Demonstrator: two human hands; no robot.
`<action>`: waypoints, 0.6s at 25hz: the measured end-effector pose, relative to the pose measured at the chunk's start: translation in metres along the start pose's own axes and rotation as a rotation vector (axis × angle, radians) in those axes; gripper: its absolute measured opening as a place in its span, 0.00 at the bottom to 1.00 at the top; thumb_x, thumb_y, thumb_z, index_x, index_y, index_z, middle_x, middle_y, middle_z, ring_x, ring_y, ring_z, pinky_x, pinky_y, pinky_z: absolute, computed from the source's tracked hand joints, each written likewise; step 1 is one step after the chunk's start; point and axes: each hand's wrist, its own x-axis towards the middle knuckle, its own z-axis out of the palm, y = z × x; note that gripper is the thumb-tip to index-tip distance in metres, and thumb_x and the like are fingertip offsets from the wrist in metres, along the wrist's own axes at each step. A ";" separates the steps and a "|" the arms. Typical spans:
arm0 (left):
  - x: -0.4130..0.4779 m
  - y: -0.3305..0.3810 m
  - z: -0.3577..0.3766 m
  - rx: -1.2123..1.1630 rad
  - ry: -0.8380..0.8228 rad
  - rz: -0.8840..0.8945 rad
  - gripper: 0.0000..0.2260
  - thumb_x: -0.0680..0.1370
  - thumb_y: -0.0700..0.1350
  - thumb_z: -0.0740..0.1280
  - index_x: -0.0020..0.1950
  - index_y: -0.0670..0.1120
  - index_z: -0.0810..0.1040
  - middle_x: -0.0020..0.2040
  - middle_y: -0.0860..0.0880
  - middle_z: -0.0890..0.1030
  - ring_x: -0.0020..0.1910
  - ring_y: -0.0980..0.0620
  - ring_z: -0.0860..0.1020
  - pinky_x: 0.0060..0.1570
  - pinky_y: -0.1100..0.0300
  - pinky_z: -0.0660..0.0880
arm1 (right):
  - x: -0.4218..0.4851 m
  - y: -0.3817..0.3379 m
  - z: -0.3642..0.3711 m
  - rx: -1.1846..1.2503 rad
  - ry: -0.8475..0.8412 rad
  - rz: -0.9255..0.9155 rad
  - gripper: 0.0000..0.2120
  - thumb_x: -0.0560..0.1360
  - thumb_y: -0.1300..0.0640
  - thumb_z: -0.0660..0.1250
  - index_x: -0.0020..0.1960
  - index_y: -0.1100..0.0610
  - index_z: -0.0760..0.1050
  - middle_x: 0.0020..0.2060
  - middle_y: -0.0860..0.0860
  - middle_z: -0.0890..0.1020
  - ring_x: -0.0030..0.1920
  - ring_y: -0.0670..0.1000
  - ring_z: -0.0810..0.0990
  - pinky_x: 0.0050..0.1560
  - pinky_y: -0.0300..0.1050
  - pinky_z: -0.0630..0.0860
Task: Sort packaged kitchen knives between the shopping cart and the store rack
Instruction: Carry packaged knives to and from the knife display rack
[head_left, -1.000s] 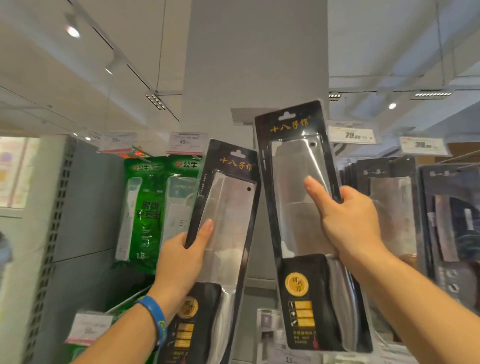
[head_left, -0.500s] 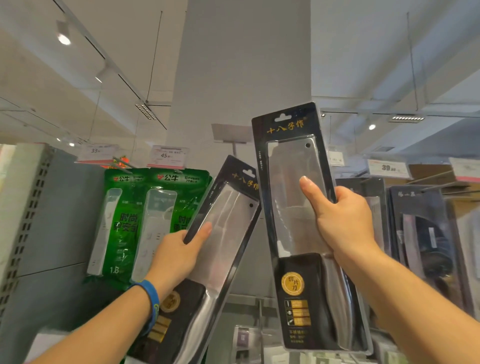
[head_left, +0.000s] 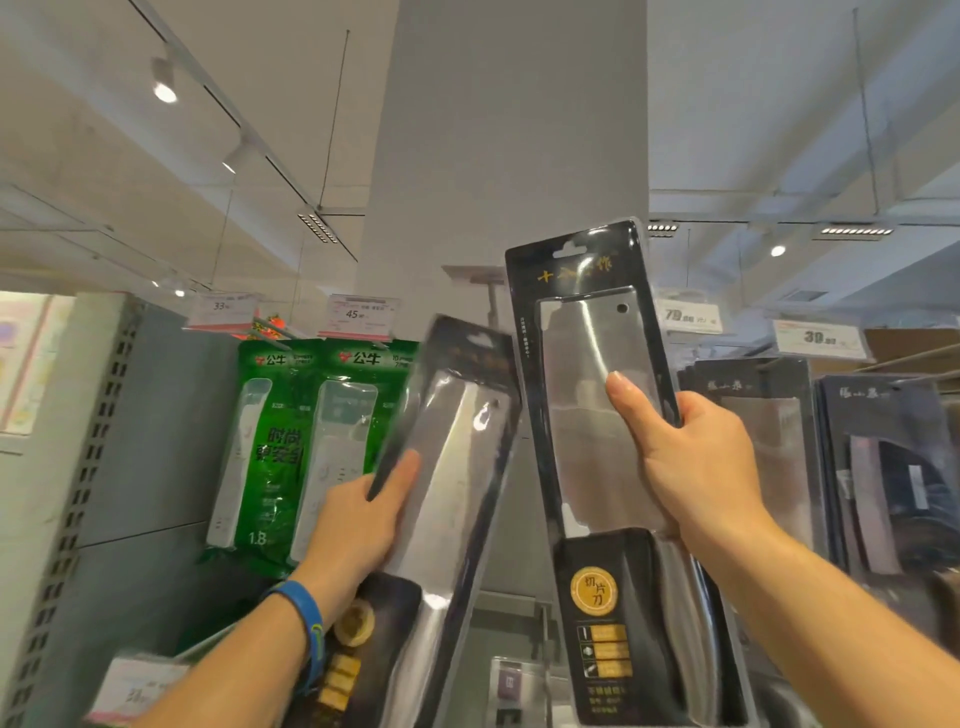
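You stand close to a store display, looking upward, with a knife pack raised in each hand. Your left hand (head_left: 358, 525), lower centre-left of the frame and wearing a blue wristband (head_left: 304, 618), grips the left edge of a black card pack with a clear blister over a steel cleaver (head_left: 447, 493); this pack leans to the right and looks blurred. Your right hand (head_left: 691, 467), centre-right, wraps around the right edge of a matching upright black cleaver pack with a gold round label (head_left: 576, 374), thumb across the blister front. Behind it, at the right edge, dark knife packs hang in rows on the store rack (head_left: 769, 415) under white price tags (head_left: 693, 317). Green packs of white power strips (head_left: 280, 441) hang at centre-left, and a grey pillar (head_left: 519, 156) rises behind. The shopping cart is out of view. You seem to be choosing where each pack hangs. To do it well, deal with one pack at a time: lower the tilted left one, hold the right one by its card edges rather than the blister, level its cut-out hang slot (head_left: 576, 252) at the top, check the label against the hanging packs, then slide it straight on.
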 end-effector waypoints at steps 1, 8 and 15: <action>-0.004 -0.011 0.000 0.058 -0.016 -0.017 0.36 0.67 0.75 0.63 0.37 0.40 0.81 0.31 0.48 0.83 0.34 0.47 0.83 0.36 0.56 0.75 | -0.002 -0.001 0.004 0.006 -0.016 0.000 0.41 0.70 0.26 0.68 0.41 0.68 0.71 0.34 0.64 0.76 0.36 0.65 0.75 0.41 0.65 0.76; -0.020 -0.032 -0.003 0.127 0.002 0.055 0.43 0.65 0.80 0.60 0.37 0.37 0.77 0.32 0.43 0.80 0.32 0.46 0.80 0.36 0.49 0.77 | 0.001 0.015 0.016 0.040 -0.047 0.023 0.44 0.70 0.25 0.67 0.50 0.70 0.76 0.45 0.70 0.81 0.46 0.70 0.81 0.48 0.70 0.79; 0.007 0.022 0.002 -0.034 0.051 0.124 0.41 0.67 0.76 0.62 0.40 0.35 0.78 0.36 0.40 0.83 0.35 0.43 0.82 0.35 0.54 0.76 | -0.001 0.021 0.011 0.056 0.050 -0.009 0.34 0.70 0.27 0.69 0.35 0.59 0.65 0.31 0.55 0.66 0.32 0.53 0.64 0.34 0.51 0.65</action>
